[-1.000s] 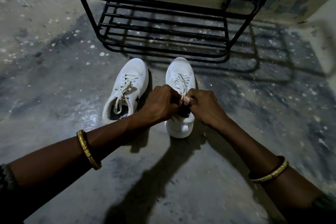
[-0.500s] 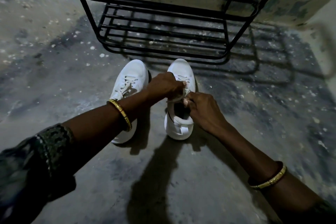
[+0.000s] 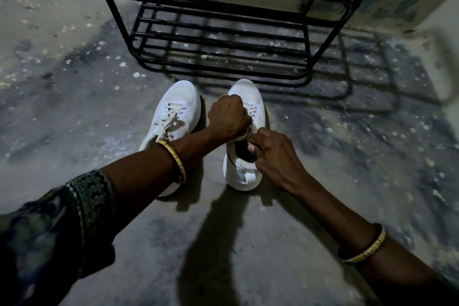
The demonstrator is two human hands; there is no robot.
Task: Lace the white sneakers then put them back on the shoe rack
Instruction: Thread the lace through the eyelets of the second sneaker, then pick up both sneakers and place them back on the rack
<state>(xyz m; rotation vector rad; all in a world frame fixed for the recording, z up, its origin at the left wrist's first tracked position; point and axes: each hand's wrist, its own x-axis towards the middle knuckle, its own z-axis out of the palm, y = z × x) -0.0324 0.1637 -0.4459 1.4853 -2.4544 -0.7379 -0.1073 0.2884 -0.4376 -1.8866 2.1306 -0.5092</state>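
Two white sneakers stand side by side on the concrete floor, toes toward the rack. The left sneaker point(image 3: 176, 112) has its laces threaded and lying loose; my left forearm crosses over its heel. Over the tongue of the right sneaker point(image 3: 244, 171) my left hand point(image 3: 229, 117) is closed on a white lace point(image 3: 247, 134). My right hand point(image 3: 274, 154) pinches the same lace at the shoe's opening, just below the left hand. The black metal shoe rack point(image 3: 223, 32) stands right behind the shoes, and no shoes show on its visible shelves.
A stained wall runs behind the rack and a pale wall corner point(image 3: 444, 57) juts in at the right. The rough concrete floor point(image 3: 74, 97) spreads to the left and in front of the shoes. Gold bangles are on both wrists.
My left hand has moved forward and up over the right sneaker's tongue, drawing the lace away from my right hand. The right hand has stayed at the shoe's opening.
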